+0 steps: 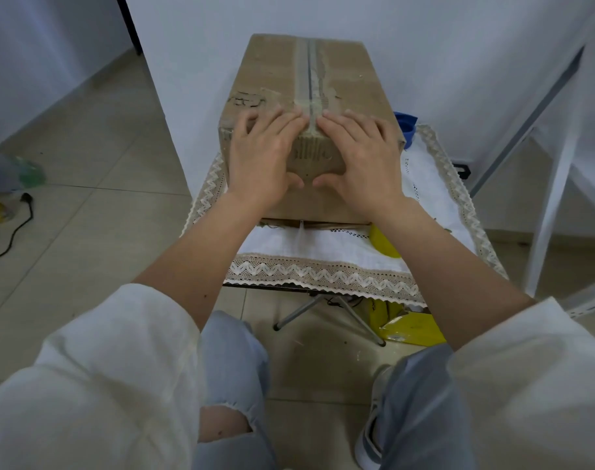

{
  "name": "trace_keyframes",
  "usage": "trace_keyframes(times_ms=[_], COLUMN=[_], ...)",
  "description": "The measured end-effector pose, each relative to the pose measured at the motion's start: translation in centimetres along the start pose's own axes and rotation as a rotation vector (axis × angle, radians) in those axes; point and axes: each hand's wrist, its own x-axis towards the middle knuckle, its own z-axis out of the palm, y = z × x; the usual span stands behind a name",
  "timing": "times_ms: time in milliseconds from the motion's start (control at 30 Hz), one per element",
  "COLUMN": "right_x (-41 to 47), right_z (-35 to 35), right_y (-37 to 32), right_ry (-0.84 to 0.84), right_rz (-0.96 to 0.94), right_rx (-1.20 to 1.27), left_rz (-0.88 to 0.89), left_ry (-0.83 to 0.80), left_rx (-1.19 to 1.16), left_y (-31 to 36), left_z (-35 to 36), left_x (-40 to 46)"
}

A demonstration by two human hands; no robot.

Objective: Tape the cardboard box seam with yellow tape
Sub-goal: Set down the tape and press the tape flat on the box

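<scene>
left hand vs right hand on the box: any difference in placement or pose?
The left hand lies left of the center seam; the right hand lies right of it. The left hand's fingers reach over torn cardboard on the box top, the right hand's over an intact patch. Shared: both lie flat over the near top edge of the cardboard box, fingers on top, thumbs on the front face, neither holding tape.
</scene>
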Motion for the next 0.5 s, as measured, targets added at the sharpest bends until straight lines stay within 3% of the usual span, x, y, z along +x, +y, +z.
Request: trace_keyframes(times_ms=[500], right_x=[-1.5], right_z=[0.8], right_y=[-0.3], right_ry=[-0.072], right_rz=[0.048], right_rx=[0.05], left_rz=[-0.004], left_ry=[-0.04], left_rx=[0.036], left_y=[0.8], left_z=[1.4], left_x=[-0.2])
